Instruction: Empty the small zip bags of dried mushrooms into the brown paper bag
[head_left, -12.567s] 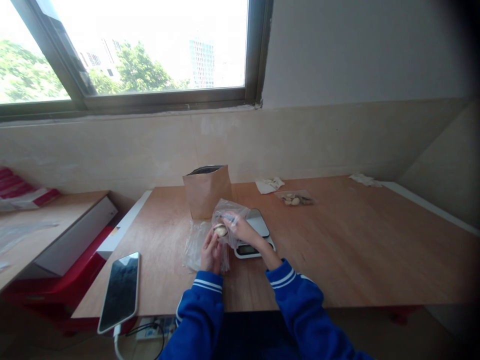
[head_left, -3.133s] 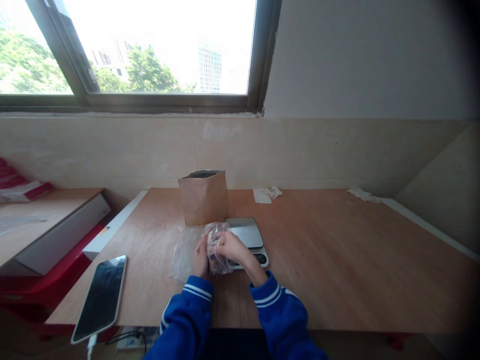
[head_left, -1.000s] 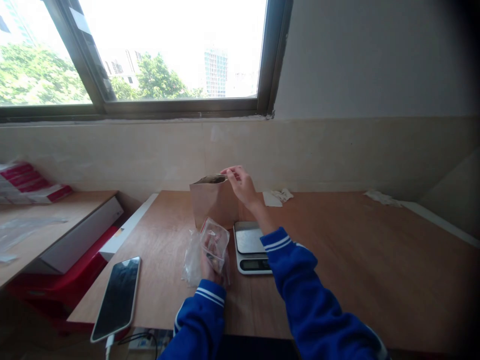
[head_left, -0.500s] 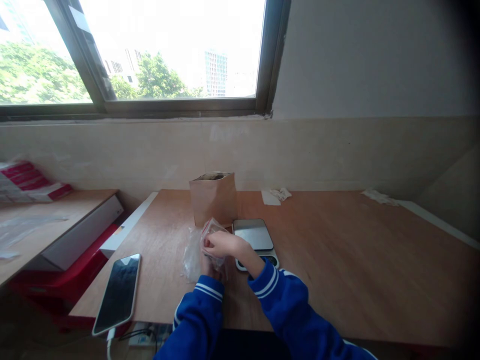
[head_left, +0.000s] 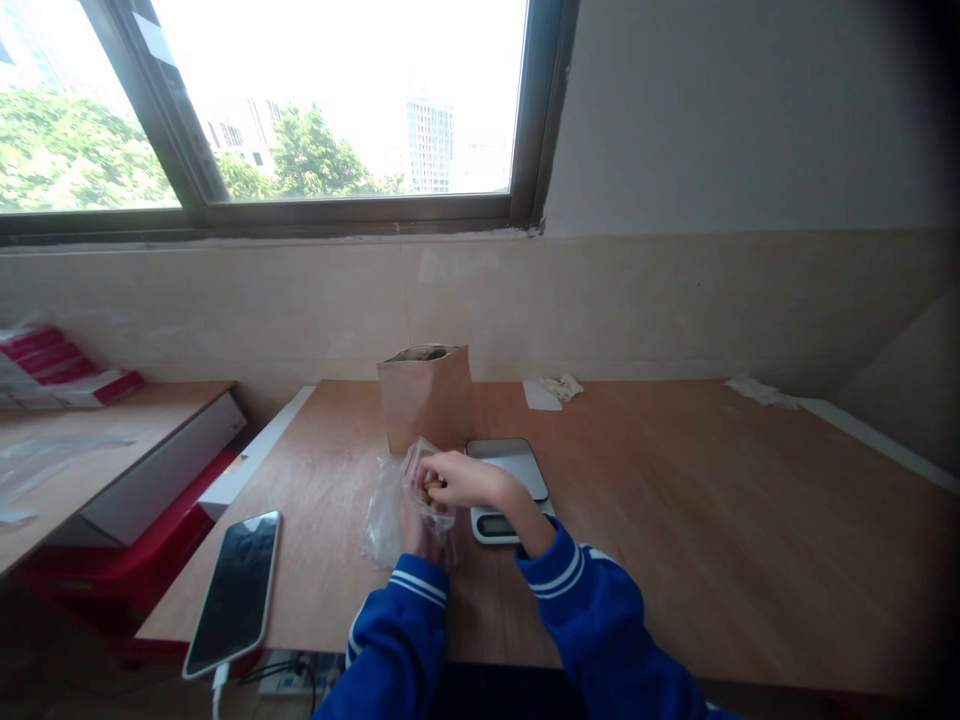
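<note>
A small clear zip bag [head_left: 421, 460] with a red line at its mouth stands over my left hand [head_left: 415, 530], which is wrapped round it from below. Small brown pieces [head_left: 433, 489] show at the bag's mouth. My right hand [head_left: 466, 480] reaches over from the right, its curled fingertips at these pieces; whether it grips any is too small to tell. More clear plastic bags [head_left: 384, 525] lie to the left. Behind stands an open brown paper bag [head_left: 426, 400]. A kitchen scale [head_left: 517, 460] sits partly under my right wrist.
A phone [head_left: 234, 590] with a white cable lies at the table's [head_left: 675, 520] left front edge. White paper and a crumpled tissue [head_left: 562, 387] lie at the back. A red stool [head_left: 127, 565] stands between the tables.
My right hand has lifted slightly and drawn right, its fingers less deep in the zip bag. The brown pieces and more of the scale's display now show.
</note>
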